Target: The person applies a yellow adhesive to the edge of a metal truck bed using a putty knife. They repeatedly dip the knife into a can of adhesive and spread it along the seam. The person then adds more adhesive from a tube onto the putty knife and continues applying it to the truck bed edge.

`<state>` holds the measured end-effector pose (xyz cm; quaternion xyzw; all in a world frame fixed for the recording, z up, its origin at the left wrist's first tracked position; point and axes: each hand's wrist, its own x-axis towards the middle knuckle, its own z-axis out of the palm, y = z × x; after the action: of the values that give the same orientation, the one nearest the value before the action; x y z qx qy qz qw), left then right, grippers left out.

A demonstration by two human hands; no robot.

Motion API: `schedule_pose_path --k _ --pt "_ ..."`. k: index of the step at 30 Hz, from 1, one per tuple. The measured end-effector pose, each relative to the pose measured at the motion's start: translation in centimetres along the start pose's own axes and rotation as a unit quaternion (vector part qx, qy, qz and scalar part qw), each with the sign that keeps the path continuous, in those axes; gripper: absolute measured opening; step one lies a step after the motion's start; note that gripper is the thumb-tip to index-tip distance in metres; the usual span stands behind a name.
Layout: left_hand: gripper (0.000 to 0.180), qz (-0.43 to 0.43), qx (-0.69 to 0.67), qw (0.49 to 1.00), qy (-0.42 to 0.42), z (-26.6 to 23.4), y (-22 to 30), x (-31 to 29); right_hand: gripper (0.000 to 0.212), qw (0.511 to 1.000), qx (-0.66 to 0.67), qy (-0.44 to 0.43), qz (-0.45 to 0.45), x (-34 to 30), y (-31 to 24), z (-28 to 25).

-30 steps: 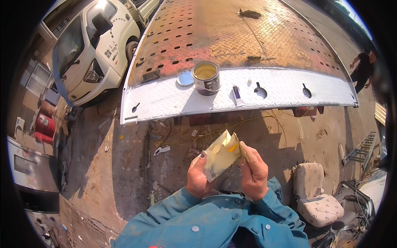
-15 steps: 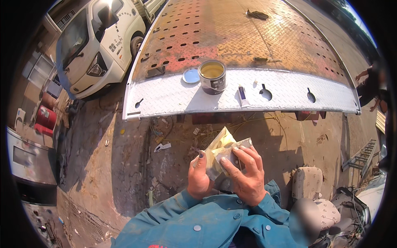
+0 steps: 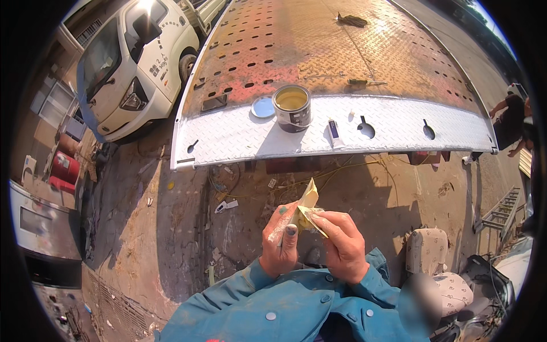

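In front of my chest, my left hand is closed on a thin flat putty spreader smeared with pale yellow paste, its pointed corner tilted up. My right hand pinches a smaller scraper, also coated with the paste. The two blades meet, with a lump of paste between them. Grey-white residue covers my left fingers and thumb. Beyond my hands, an open tin of yellowish paste stands on the white-painted plate. Its blue lid lies to the left, and a white-and-blue tube to the right.
The plate edges a rusty orange perforated truck bed bearing a screwdriver and dark rag-like item. A white truck stands left. On the right are a ladder, a patterned seat and another person.
My left hand has turned, bringing its spreader edge-on and more upright. The right scraper has tipped steeper and moved slightly down against it. Tin, lid and tube stay in place.
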<state>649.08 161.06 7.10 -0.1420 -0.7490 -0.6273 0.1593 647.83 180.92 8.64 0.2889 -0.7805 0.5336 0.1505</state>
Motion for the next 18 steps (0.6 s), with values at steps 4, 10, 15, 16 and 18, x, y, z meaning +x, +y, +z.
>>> schedule_pose_path --k 4,10,15,16,18 --pt "0.064 -0.029 -0.038 0.998 0.035 -0.1 -0.1 0.1 0.053 0.997 -0.029 -0.065 -0.023 -1.3 0.6 -0.1" --pt "0.069 -0.195 -0.314 0.924 0.100 -1.2 -0.7 -0.5 0.040 0.990 0.102 0.047 0.082 -0.2 0.9 -3.6" --pt "0.071 -0.316 -0.504 0.802 0.045 0.6 -0.4 -1.3 0.047 0.904 0.355 0.197 0.136 -0.3 1.3 -1.3" --pt "0.070 -0.313 -0.498 0.808 0.044 1.2 -0.5 -1.2 0.046 0.936 0.280 0.175 0.122 -0.8 1.0 -0.6" --pt "0.069 -0.308 -0.535 0.786 0.034 0.7 -1.2 -1.4 0.045 0.988 0.109 0.098 0.040 -0.8 1.0 -0.4"
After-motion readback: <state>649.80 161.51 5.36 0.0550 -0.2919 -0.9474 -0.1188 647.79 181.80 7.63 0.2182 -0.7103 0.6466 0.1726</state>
